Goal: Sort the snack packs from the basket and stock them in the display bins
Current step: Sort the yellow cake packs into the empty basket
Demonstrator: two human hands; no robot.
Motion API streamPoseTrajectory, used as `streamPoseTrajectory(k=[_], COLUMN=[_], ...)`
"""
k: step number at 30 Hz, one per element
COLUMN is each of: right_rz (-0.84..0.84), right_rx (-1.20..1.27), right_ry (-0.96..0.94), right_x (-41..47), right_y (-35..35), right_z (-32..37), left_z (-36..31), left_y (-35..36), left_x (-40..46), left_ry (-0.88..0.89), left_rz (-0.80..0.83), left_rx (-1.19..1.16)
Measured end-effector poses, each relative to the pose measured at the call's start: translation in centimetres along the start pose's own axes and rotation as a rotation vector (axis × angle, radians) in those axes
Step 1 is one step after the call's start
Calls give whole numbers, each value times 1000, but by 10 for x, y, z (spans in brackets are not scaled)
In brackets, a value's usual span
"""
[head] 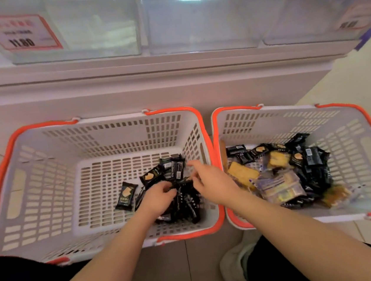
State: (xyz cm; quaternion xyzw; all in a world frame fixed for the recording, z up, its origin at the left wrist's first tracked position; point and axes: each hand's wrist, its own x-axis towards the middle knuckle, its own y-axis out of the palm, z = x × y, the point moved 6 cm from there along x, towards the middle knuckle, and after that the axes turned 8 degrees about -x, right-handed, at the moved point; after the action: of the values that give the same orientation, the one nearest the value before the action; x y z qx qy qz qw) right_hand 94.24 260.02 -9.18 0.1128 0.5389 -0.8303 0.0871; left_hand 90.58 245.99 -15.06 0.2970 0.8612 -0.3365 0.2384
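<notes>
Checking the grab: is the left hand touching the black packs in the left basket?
Touching. Head view shows the left hand with fingers curled into the black packs.

I see two white slotted baskets [48, 187] with orange rims, black snack packs [126, 194] with yellow print, yellow-and-purple packs [282, 187], red-bordered white price label [19, 33], cream floor tiles [355, 74].

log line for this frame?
left hand: grips black packs | right hand: open above them | left basket | bins: unstocked
</notes>
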Motion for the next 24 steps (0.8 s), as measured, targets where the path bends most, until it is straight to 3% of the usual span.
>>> streamPoseTrajectory(k=[4, 7, 9, 12, 14, 17, 20, 24], right_rz=[-148, -208, -146, 112, 194, 189, 151, 157], right_rx=[56, 16, -89, -292, -301, -234, -298, -369], right_ry=[16, 4, 24, 131, 236, 330, 384, 291], right_x=[3, 3, 2, -5, -14, -18, -7, 21], right_y=[-38, -63, -63, -42, -28, -11, 6, 34], right_z=[-27, -66, -107, -179, -226, -277, -311, -332], left_z=[-90, -152, -179, -204, -213, -216, -207, -177], left_y=[-9, 5, 25, 63, 95, 140, 174, 205], left_x=[-3, -12, -7, 11, 27, 64, 110, 153], left_ry=[353, 629, 719, 793, 834, 796, 638, 386], left_rz=[-139, -156, -126, -60, 32, 162, 214, 239], left_rx=[-74, 8, 116, 264, 402, 641, 762, 957])
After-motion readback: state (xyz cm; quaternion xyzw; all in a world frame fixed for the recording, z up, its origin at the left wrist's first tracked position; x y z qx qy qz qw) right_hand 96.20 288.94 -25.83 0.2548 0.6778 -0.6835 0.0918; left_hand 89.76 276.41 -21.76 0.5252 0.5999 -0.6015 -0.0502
